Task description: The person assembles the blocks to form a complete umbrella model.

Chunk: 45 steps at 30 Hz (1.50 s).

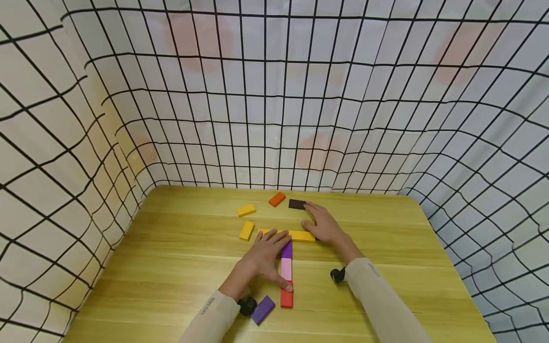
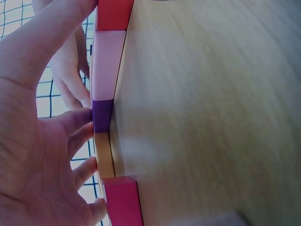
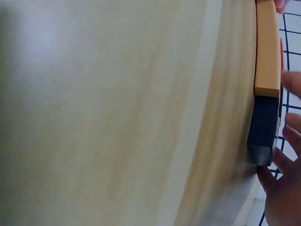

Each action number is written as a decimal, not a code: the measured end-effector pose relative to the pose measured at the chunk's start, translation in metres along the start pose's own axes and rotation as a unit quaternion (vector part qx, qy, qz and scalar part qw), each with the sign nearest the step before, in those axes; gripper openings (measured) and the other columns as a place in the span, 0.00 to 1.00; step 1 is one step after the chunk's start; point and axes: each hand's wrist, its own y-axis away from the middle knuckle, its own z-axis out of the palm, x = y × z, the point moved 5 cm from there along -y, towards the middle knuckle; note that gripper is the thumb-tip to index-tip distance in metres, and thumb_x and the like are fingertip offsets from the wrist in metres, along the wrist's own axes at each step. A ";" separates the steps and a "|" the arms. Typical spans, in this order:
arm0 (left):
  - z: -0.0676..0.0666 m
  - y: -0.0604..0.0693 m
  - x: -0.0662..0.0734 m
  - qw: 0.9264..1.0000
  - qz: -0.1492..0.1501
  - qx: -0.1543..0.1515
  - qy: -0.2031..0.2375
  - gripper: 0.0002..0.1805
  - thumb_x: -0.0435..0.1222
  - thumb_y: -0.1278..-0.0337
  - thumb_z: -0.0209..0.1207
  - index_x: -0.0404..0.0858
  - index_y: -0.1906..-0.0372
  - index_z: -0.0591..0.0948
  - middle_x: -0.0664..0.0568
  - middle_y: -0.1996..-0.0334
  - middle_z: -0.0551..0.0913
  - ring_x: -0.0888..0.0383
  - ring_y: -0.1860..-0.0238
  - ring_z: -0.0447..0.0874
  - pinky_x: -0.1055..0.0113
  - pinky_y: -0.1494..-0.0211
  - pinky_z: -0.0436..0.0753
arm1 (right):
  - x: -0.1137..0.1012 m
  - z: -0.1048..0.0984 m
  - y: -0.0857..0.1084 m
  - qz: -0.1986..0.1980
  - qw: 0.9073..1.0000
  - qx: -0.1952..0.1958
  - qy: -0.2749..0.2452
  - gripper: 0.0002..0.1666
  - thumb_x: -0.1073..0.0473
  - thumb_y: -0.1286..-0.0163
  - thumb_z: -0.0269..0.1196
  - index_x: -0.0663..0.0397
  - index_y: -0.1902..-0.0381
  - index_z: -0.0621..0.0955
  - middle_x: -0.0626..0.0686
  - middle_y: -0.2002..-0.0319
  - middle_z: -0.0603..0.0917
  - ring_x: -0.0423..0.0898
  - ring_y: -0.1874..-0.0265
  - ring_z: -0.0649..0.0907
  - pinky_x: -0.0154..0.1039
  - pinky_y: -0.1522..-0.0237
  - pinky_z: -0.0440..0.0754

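A column of purple (image 1: 286, 249), pink (image 1: 286, 269) and red (image 1: 287, 299) blocks meets a yellow row (image 1: 302, 236) at its top. My left hand (image 1: 262, 257) is spread over them, thumb on the red block and fingertips at the row and the purple block. The right hand (image 1: 328, 228) reaches over the row's right end, its fingertips at the right edge of a black block (image 1: 297, 204). In the right wrist view another dark block (image 3: 263, 123) adjoins the yellow row (image 3: 267, 52), beside the right hand (image 3: 284, 193); the head view mostly hides it.
Two loose yellow blocks (image 1: 246, 210) lie left of and behind the row, and an orange block (image 1: 277, 199) lies at the back. One purple block (image 1: 262, 310) is beside my left wrist. Black netting surrounds the wooden table (image 1: 171, 267) at the back and sides.
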 end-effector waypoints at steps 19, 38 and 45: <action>0.001 0.001 0.002 1.000 -0.001 -0.001 -0.005 0.78 0.80 0.81 0.71 0.52 0.16 0.54 0.61 0.16 0.50 0.47 0.15 0.44 0.38 0.16 0.44 | 0.010 0.003 0.029 0.021 0.999 -0.032 -0.008 0.60 0.23 0.35 0.62 0.47 0.17 0.57 0.53 0.17 0.55 0.60 0.19 0.58 0.67 0.23 0.59; 0.000 0.000 0.002 1.000 0.002 0.001 -0.007 0.78 0.80 0.81 0.70 0.52 0.16 0.55 0.61 0.16 0.50 0.47 0.15 0.44 0.39 0.16 0.44 | 0.011 0.005 0.030 0.020 0.999 -0.030 -0.002 0.59 0.24 0.34 0.61 0.46 0.17 0.56 0.53 0.17 0.55 0.60 0.19 0.58 0.66 0.23 0.60; -0.002 0.000 0.002 1.000 0.004 -0.001 -0.022 0.78 0.81 0.80 0.69 0.51 0.16 0.54 0.60 0.16 0.49 0.46 0.15 0.45 0.39 0.16 0.45 | 0.010 0.004 0.029 0.018 0.999 -0.032 0.004 0.59 0.23 0.34 0.60 0.48 0.17 0.56 0.53 0.17 0.55 0.60 0.19 0.59 0.65 0.22 0.59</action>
